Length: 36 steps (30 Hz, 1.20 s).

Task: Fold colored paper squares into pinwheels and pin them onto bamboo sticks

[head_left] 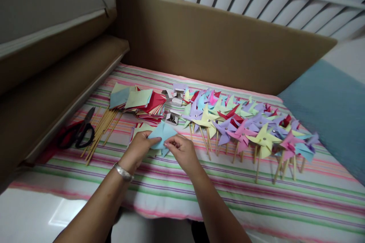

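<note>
A light blue paper square (162, 133) with folded corners lies on the striped cloth (256, 197). My left hand (138, 149) pinches its left edge; a silver bracelet sits on that wrist. My right hand (182, 151) pinches the paper's lower right part near its middle. Just beyond the hands is a stack of coloured paper squares (139, 102), and small open boxes of pins (172, 117) stand beside it. Whether a pin is in my right fingers cannot be made out.
Several finished paper pinwheels on wooden sticks (242, 129) lie in rows to the right. A bundle of wooden sticks (102, 129) and black-handled scissors (81, 132) lie at the left. Brown cardboard panels (213, 45) wall the back and left. A blue cushion (327, 110) is at the right.
</note>
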Each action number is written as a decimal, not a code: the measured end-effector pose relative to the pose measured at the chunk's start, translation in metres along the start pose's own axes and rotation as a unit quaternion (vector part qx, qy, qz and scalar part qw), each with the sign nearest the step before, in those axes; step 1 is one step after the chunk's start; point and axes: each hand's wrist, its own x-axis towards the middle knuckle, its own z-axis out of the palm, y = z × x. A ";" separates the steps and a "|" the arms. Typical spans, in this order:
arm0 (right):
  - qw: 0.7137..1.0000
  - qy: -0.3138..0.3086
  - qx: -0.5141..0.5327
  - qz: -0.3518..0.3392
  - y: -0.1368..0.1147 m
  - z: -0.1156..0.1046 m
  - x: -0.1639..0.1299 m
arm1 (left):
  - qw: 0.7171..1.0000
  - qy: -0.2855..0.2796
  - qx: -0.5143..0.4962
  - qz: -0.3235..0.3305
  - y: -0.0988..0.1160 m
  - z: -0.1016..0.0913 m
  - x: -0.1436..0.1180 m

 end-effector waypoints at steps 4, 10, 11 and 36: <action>0.998 0.027 0.038 0.046 0.004 0.004 0.001 | 1.000 -0.008 -0.022 -0.007 0.002 0.001 -0.002; 0.993 0.041 0.078 0.081 0.007 0.007 0.002 | 0.999 -0.030 -0.028 -0.005 0.006 0.004 -0.005; 0.992 0.041 0.083 0.084 0.007 0.007 0.002 | 0.999 -0.033 -0.029 -0.003 0.007 0.005 -0.005; 0.954 -0.038 0.244 0.172 0.003 -0.018 0.009 | 0.991 -0.052 0.116 0.035 0.002 0.004 -0.001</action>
